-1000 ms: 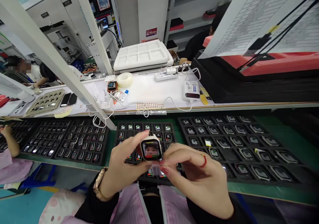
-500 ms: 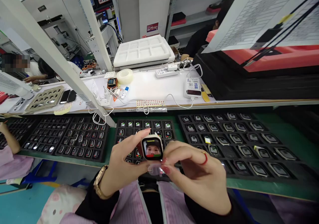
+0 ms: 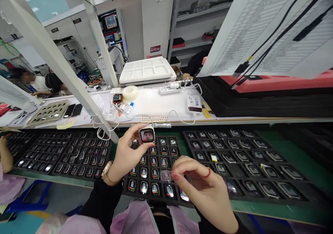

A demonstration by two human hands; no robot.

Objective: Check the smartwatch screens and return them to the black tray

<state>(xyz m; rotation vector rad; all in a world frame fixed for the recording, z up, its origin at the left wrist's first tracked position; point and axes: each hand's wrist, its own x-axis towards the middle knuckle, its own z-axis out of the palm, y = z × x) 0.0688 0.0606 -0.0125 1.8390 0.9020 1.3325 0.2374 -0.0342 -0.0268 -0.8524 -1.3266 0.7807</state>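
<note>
A smartwatch body [image 3: 147,135] with a lit screen showing a camera picture is gripped by its edges in my left hand [image 3: 129,147], raised above the far part of a black foam tray. My right hand [image 3: 201,189] pinches a small clear plastic film [image 3: 165,175] between thumb and fingertips, over the same tray. Beneath both hands, the middle black tray [image 3: 135,195] carries rows of watch bodies, many with lit screens showing green and red marks. The two hands are apart from each other.
To the right stands another black tray [image 3: 229,199] of watches; more watch trays [image 3: 75,147] lie left. A shelf above holds a tape roll [image 3: 129,93], a white boxed device [image 3: 194,104], cables and white foam trays [image 3: 147,71]. A slanted white post [image 3: 65,71] rises at left. Co-workers sit beyond.
My left hand has lifted the watch body up and away to the left. My right hand has separated from it, holding the clear film. The camera view has tilted upward.
</note>
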